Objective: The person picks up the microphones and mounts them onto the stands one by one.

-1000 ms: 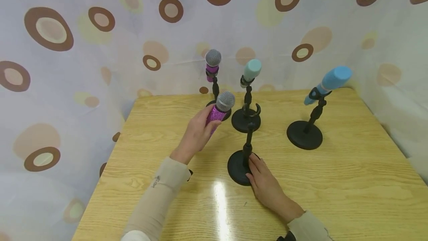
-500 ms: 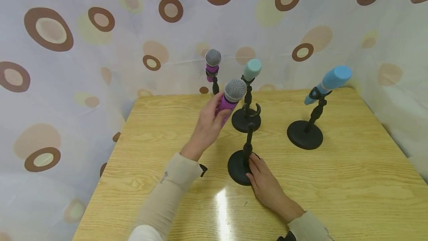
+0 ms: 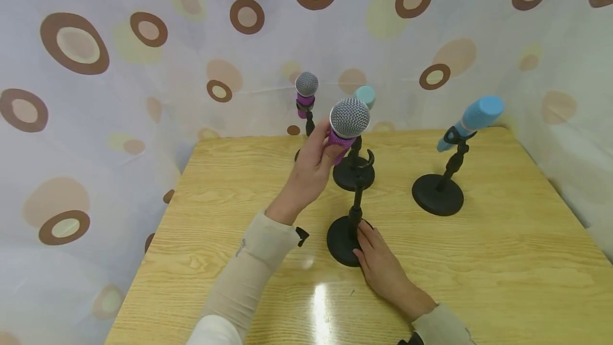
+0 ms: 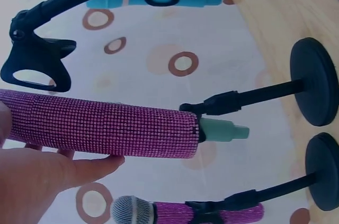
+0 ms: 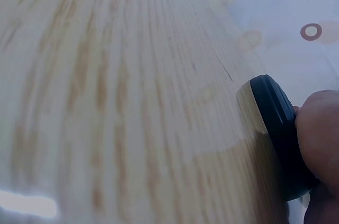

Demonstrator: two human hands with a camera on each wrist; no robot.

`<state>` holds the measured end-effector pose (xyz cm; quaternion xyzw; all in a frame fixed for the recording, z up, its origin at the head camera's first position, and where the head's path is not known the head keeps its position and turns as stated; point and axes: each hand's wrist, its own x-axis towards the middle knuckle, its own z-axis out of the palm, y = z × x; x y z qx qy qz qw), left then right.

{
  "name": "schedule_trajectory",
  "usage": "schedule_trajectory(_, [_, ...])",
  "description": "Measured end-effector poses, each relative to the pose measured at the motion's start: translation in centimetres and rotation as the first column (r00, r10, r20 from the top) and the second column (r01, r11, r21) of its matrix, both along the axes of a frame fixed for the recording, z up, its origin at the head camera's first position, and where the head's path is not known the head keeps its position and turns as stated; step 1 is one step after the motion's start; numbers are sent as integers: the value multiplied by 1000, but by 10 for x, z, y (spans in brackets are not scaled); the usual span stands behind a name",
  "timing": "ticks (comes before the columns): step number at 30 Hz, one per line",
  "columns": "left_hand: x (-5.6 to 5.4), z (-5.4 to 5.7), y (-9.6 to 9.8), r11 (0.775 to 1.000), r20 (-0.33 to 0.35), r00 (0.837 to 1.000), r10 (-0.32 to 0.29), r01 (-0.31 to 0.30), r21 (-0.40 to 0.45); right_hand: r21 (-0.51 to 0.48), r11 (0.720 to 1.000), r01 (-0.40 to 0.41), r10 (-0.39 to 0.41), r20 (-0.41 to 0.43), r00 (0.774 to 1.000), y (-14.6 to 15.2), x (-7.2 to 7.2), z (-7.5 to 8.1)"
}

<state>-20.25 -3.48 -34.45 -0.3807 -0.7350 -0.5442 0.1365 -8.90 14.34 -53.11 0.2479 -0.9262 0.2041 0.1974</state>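
A sparkly purple microphone point(image 3: 341, 142) with a silver mesh head is gripped in my left hand point(image 3: 306, 174), raised and tilted. In the left wrist view its studded handle point(image 4: 106, 126) lies just below the open cradle point(image 4: 39, 73) of the nearest black microphone stand. That stand point(image 3: 355, 212) is upright on the table, its cradle holding nothing. My right hand point(image 3: 383, 270) holds the stand's round base point(image 3: 341, 244), fingers beside the pole and thumb at the front edge. The right wrist view shows the base's rim point(image 5: 278, 134) against the hand.
Behind, a second purple microphone point(image 3: 306, 89), a mint one point(image 3: 365, 96) and a blue one point(image 3: 479, 113) rest on black stands. The wooden table point(image 3: 503, 260) meets a patterned curtain point(image 3: 158, 79) at the back and left.
My left hand has lifted the purple microphone up and to the right, so it now overlaps the mint microphone's stand. My right hand has stayed on the base.
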Motion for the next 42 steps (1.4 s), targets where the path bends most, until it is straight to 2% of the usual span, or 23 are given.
schedule_trajectory(3, [0, 7, 6, 999, -75, 996, -40, 38, -23, 12, 1000, 9, -9, 2, 1000, 1, 1, 0])
schedule_trajectory(6, [-1, 12, 12, 998, -159, 985, -60, 53, -47, -1, 1000, 14, -14, -1, 1000, 1, 1, -2])
schedule_trajectory(9, [-2, 16, 16, 995, -206, 974, -99, 90, -50, -22, 1000, 6, -7, -28, 1000, 2, 1, -4])
schedule_trajectory(15, [-2, 18, 20, 978, -227, 952, -205, 191, -83, -54, 998, -33, 26, -128, 991, 4, -2, -11])
schedule_trajectory(21, [-4, 18, 17, 957, -205, 936, -287, 272, -101, -47, 998, -40, 33, -139, 990, 5, -5, -11])
schedule_trajectory(26, [-5, 20, 8, 949, -161, 943, -292, 265, -169, -23, 999, -32, 29, -119, 993, 4, -4, -10])
schedule_trajectory(29, [-5, 21, 3, 938, -125, 942, -311, 283, -198, -4, 1000, -28, 28, -113, 993, 4, -3, -9])
schedule_trajectory(31, [-5, 21, 1, 931, -123, 940, -320, 287, -223, 3, 1000, -27, 28, -110, 994, 4, -3, -9])
schedule_trajectory(33, [-5, 22, 1, 926, -143, 937, -320, 277, -257, 1, 1000, -25, 25, -104, 994, 4, -3, -9])
schedule_trajectory(35, [-5, 22, 2, 924, -185, 935, -302, 240, -297, -3, 1000, -21, 20, -92, 996, 4, -2, -9])
schedule_trajectory(38, [-4, 24, 4, 921, -257, 924, -284, 188, -341, -21, 1000, -12, 11, -66, 998, 3, -1, -6])
schedule_trajectory(42, [-5, 29, 2, 915, -318, 905, -281, 153, -374, -69, 997, -25, 26, 5, 1000, 3, -1, 0])
